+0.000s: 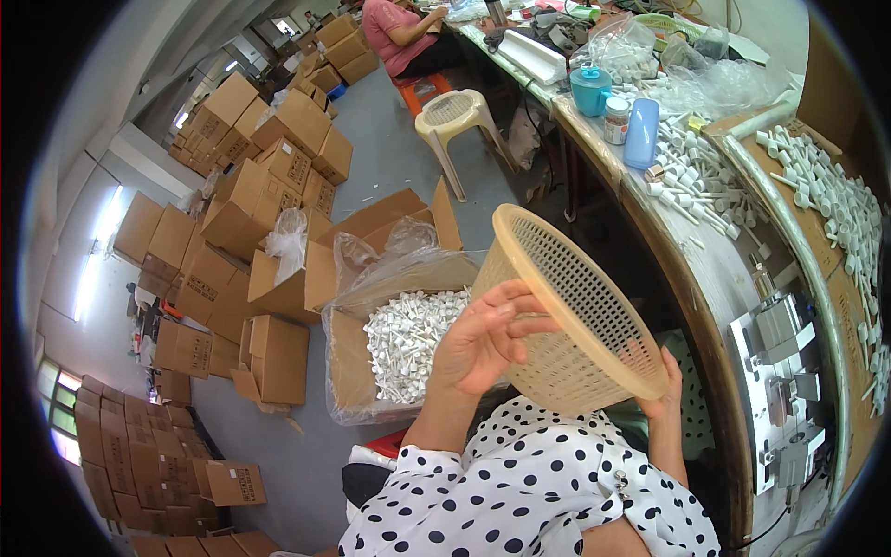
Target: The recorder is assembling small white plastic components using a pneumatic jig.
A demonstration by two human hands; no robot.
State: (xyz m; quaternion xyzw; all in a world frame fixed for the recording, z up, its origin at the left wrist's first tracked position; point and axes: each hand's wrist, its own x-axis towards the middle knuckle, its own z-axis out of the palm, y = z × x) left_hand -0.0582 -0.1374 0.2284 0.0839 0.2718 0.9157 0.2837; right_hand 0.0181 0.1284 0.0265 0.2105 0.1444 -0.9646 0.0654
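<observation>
A beige plastic basket (575, 371) with a perforated wall is held up in front of me, tilted, its mouth turned to the upper right. My right hand (661, 385) grips its rim at the lower right, with the fingertips showing through the holes. On the near left side, my left hand (497, 334) lies against the rim and outer wall, palm toward me, fingers stretched out and apart. Left of the basket, an open carton (348, 348) lined with clear plastic holds many small white plastic pieces (413, 343), cup-shaped with stems.
To my right, a workbench (664, 246) bears loose white pieces, a teal mug (590, 91), a jar (616, 121), a blue case (641, 135) and a metal fixture (784, 390). Stacked cartons (251, 209) line the left. A plastic stool (455, 116) and a seated person (399, 37) are farther off.
</observation>
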